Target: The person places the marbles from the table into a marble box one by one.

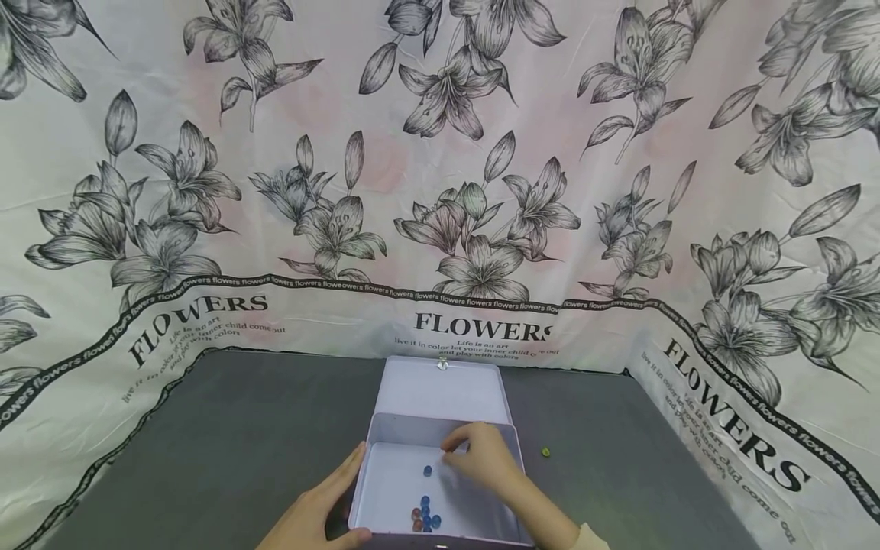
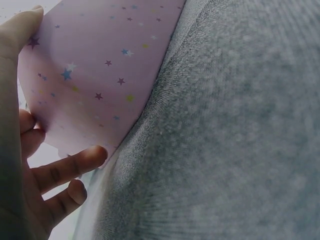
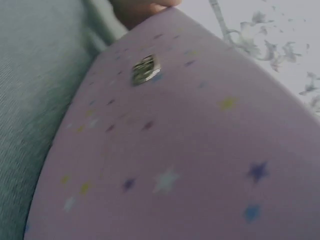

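Note:
A hinged box, white inside and pale lilac with small stars outside, stands with its lid tipped back. My left hand holds its front left corner, thumb at the front rim and fingers along the side wall. In the left wrist view, the thumb presses the upper edge of the starred wall. Over the box's inside is my right hand, thumb and index fingertips close together; I cannot tell whether a bead is between them. Below them lies a single blue bead. Several blue and reddish beads cluster near the front wall.
On the dark grey tabletop, a small green bead lies right of the box. A metal clasp sits on the box's starred front. Flower-printed cloth hangs behind and around the table.

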Demonstrator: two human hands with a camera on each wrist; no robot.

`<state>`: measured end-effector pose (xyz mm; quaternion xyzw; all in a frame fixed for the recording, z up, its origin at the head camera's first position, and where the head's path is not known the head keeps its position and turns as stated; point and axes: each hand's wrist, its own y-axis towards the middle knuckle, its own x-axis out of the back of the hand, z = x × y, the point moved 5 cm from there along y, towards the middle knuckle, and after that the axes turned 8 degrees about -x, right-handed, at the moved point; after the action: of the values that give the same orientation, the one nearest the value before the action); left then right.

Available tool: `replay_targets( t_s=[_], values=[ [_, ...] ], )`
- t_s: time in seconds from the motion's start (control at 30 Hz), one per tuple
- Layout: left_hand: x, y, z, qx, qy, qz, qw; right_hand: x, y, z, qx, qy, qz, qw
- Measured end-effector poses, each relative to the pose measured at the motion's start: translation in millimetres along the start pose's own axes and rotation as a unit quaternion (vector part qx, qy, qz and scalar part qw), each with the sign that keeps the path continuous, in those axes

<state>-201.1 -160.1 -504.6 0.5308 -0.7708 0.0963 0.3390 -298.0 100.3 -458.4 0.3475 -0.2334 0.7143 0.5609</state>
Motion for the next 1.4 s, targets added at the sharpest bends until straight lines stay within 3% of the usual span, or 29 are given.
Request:
replay_targets(
  t_s=[0.2, 0.43, 0.8, 1.0, 1.4],
  values=[
    [-1.1, -1.7, 1.8, 0.003, -0.003, -0.001, 1.0000, 6.9, 1.3, 0.0, -0.011, 0.077, -0.024, 0.997],
    [-0.8, 0.7, 0.9, 0.017, -0.006, 0.006, 0.9998, 26.9, -2.8, 2.3, -0.031, 0.184, -0.064, 0.980],
    [0.4, 0.0, -0.5, 0.022, 0.003, 0.006, 0.9997, 51.2, -10.7, -13.7, -0.023, 0.244, -0.164, 0.956],
    [-1.3, 1.2, -0.2, 0.018, 0.004, 0.009, 0.9998, 73.1, -16.0, -42.9, -0.022, 0.223, -0.204, 0.953],
    [-1.0, 1.0, 2.7, 0.016, 0.014, 0.010, 0.9997, 100.5, -32.2, -110.6, -0.101, 0.140, -0.260, 0.950]
  ],
)
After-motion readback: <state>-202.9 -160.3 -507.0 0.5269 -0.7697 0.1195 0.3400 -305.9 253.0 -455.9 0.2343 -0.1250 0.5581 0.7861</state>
